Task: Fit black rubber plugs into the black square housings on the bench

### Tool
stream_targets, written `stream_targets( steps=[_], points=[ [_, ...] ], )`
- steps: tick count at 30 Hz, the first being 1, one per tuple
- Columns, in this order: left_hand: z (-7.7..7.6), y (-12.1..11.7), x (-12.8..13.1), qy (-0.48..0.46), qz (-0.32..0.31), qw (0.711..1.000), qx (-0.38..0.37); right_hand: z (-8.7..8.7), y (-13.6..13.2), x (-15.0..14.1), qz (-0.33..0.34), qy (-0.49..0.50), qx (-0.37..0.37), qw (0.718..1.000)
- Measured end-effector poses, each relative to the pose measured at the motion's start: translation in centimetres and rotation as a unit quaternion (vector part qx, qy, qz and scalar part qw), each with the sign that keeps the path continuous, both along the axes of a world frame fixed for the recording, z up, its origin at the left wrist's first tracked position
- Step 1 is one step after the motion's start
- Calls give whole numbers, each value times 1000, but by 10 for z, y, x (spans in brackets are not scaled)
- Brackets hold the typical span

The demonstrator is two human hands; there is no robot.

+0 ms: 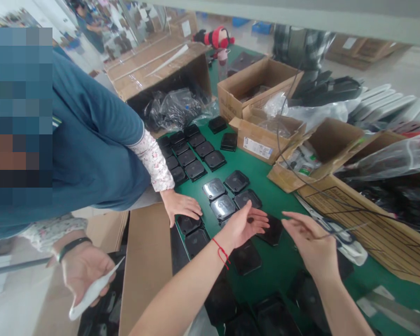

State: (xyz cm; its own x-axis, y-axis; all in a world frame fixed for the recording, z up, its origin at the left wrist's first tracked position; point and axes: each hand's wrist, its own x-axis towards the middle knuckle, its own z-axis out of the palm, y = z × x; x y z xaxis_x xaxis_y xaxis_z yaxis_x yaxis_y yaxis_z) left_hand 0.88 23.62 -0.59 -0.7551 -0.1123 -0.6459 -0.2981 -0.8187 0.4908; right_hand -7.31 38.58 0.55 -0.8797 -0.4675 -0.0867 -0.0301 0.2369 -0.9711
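My left hand (247, 225), with a red string at the wrist, hovers palm inward above flat black plastic housings. Its fingers are stretched out and nothing is in them. To its right, my right hand (310, 235) is raised over the green table, index finger extended and the others loosely bent. A thin grey strip (353, 227) shows beside its wrist; whether the hand touches it I cannot tell. Near my left hand lie a shiny-faced housing (224, 206), a dull black housing (248, 199) and another housing (245, 257) under my forearm.
A co-worker's hand (184, 205) rests by the left housings; their other hand (87, 268) holds a white pointed tool (93, 291). Rows of black housings (195, 170) lie farther back. Open cartons (259, 148) line the right, with scissors (345, 233) before them. A shelf edge (336, 18) crosses overhead.
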Motion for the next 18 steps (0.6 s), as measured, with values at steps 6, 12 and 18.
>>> stream_targets(
  steps=[6,12,18],
  points=[
    [-4,21,3,-2,98,990,97,5,-16,17,231,210,122,942],
    [0,28,10,35,101,994,30,-7,-16,18,233,283,128,921],
    [5,17,27,-37,60,993,-99,-7,-15,17,176,113,92,974]
  ],
)
